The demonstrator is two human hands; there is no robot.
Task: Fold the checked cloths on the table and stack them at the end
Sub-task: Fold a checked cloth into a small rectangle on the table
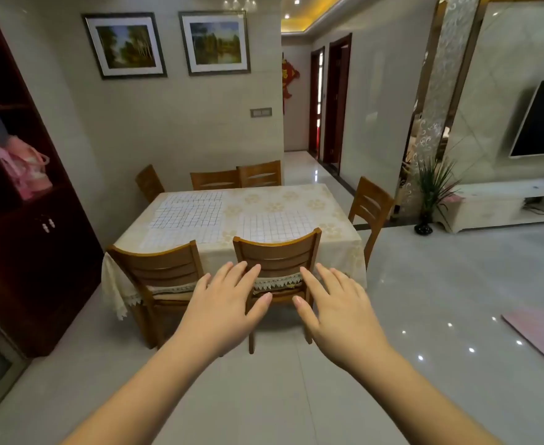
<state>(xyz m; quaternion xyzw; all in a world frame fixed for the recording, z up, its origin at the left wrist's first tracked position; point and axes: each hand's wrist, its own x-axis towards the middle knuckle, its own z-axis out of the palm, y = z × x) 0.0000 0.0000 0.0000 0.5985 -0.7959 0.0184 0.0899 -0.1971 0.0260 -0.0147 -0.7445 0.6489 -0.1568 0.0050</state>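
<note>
A glossy tiled dining room holds a rectangular table (pixel 296 200) under a cream floral cover with a lace-edged hem. Beyond both hands, flat on that cover, lie the checked cloths: a larger white grid-patterned cloth (pixel 187 213) ahead of the left hand (pixel 222 306), and a smaller one (pixel 273 228) ahead of the right hand (pixel 341 313). Both hands hover palm-down with fingers straight and spread, holding nothing, in front of a slatted wooden chair (pixel 277 261). A second such chair (pixel 158 268) stands just left of the left hand.
</note>
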